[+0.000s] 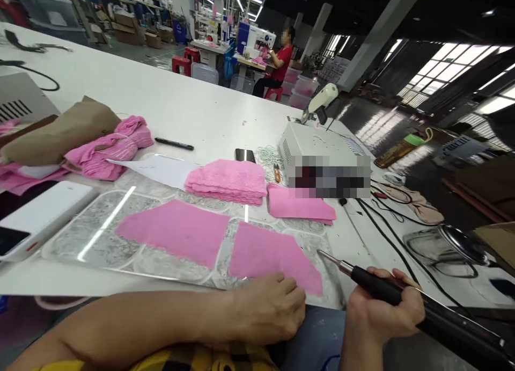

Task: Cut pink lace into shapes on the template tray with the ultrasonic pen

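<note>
My right hand (386,304) is wrapped round the black handle of a pen-shaped tool (376,282) with a thin metal tip. The tip points left, just off the edge of a cut pink fabric piece (273,255). My left hand (269,306) lies at that piece's lower edge, fingers curled under; what they hold, if anything, is hidden. A second pink fabric piece (181,231) lies flat to the left. Both pieces rest on a glossy marble-patterned board (100,237). Behind them are a stack of pink lace-edged fabric (225,180) and a folded pink piece (300,203).
A pale machine box (314,140) stands at the back right, cables (386,242) running beside it. A glass mug (442,247) is at the far right. Small orange snips (277,172), a black pen (174,144) and a white device (44,215) lie around the board. A person sews farther off.
</note>
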Available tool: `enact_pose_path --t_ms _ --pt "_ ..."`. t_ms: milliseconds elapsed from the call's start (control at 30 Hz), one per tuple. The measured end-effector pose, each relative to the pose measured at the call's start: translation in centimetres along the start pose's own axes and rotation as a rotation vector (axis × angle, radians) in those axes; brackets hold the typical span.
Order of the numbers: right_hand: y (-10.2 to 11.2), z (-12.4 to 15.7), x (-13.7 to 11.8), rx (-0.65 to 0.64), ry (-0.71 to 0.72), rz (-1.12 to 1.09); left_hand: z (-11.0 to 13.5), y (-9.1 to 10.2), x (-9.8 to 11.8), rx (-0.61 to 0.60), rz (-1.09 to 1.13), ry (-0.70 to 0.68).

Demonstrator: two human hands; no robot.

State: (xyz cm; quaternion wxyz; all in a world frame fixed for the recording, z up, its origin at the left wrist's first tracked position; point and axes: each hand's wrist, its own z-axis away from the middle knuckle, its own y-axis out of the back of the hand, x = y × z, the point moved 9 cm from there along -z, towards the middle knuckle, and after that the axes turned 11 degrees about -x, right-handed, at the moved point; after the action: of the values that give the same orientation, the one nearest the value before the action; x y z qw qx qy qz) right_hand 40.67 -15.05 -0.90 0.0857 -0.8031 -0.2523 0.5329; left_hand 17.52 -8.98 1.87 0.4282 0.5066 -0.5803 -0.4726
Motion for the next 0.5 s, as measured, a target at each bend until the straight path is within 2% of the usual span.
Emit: enact_pose_path --t_ms 100,233,400,500 --pt "0.7 0.2 0.4 0.013 -0.037 -0.024 -3.5 -1.2 0.3 -0.03 -0.031 0.0" --pt "1.3 0.9 0.0 -0.002 -0.104 -0.02 -6.8 -3.5 -0.1 -0.112 -0.089 0.09" --pt "0.9 2.9 -1.1 -0.079 -0.229 0.084 -8.0 -4.8 0.2 -0.13 -0.168 0.15" --pt "2.3 3.7 -0.4 -0.116 -0.32 0.178 -7.9 -4.8 -0.7 -0.193 -0.049 0.179"
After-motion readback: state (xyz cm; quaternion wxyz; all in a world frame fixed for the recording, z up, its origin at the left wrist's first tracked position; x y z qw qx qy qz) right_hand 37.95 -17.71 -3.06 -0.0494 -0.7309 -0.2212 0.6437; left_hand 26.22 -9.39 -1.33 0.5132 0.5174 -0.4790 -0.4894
